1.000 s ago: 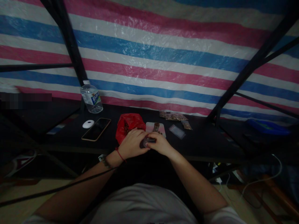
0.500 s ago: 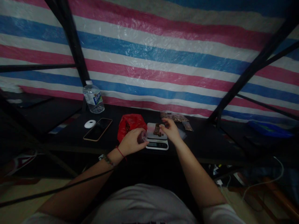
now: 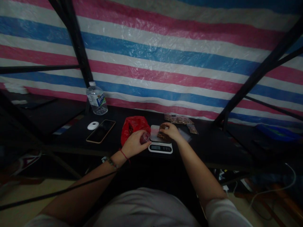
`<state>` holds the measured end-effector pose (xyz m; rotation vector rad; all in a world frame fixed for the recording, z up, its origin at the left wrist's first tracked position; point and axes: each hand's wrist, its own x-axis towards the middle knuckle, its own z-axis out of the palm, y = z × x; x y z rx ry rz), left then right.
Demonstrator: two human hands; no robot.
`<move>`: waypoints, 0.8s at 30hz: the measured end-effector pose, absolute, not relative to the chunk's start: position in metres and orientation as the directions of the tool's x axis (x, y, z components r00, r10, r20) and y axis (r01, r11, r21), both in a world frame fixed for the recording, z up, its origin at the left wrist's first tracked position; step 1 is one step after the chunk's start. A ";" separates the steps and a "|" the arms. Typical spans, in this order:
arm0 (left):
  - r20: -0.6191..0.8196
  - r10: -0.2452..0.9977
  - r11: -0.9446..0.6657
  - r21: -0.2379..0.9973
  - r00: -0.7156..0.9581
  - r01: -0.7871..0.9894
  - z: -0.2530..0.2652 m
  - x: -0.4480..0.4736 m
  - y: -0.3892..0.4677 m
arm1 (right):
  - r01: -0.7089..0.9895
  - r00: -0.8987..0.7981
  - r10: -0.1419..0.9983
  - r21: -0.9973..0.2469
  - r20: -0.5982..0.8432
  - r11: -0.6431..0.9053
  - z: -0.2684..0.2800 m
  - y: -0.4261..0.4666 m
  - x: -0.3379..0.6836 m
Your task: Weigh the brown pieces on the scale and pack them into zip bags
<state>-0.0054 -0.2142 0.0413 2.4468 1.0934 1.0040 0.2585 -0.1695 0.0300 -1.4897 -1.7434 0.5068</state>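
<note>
Lying beside left hand point(image 3: 133, 144), partly under right hand point(image 3: 172, 131): white scale point(image 3: 160, 148)

Blue, white and pinkish-red stripes ran across the plastic sheet point(image 3: 151, 67); the bag point(image 3: 142, 121) was plain red (a vivid patch), the scale point(image 3: 160, 152) white, the tabletop point(image 3: 203, 146) black.

The left forearm point(image 3: 94, 183) and right forearm point(image 3: 204, 171) converge across the near edge of the worktop point(image 3: 208, 145). The left hand point(image 3: 135, 142) curls, thumb apart from its fingers; the right hand point(image 3: 172, 131) reaches farther in, fingers bent leftward.
</note>
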 end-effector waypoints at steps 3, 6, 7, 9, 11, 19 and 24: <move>0.482 0.742 -0.670 0.509 0.465 0.540 0.041 -0.004 -0.215 | 0.523 0.000 0.953 -0.812 0.304 0.259 0.042 -0.177 0.250; 0.474 0.757 -0.653 0.523 0.449 0.548 0.040 -0.003 -0.217 | 0.380 -0.022 0.951 -0.877 0.309 0.294 0.053 -0.190 0.235; 0.468 0.764 -0.645 0.529 0.444 0.552 0.040 -0.003 -0.218 | 0.355 -0.035 0.953 -0.888 0.301 0.294 0.055 -0.195 0.229; 0.455 0.775 -0.632 0.536 0.438 0.560 0.040 -0.002 -0.219 | 0.327 -0.072 0.957 -0.899 0.282 0.290 0.057 -0.205 0.218; 0.448 0.780 -0.626 0.538 0.437 0.565 0.040 -0.002 -0.220 | 0.304 -0.120 0.952 -0.903 0.281 0.304 0.057 -0.214 0.209; 0.451 0.780 -0.626 0.531 0.434 0.572 0.042 0.000 -0.223 | 0.252 -0.198 0.936 -0.907 0.292 0.337 0.048 -0.231 0.198; 0.454 0.771 -0.636 0.523 0.446 0.567 0.043 0.001 -0.225 | 0.331 -0.195 0.941 -0.884 0.277 0.329 0.052 -0.237 0.199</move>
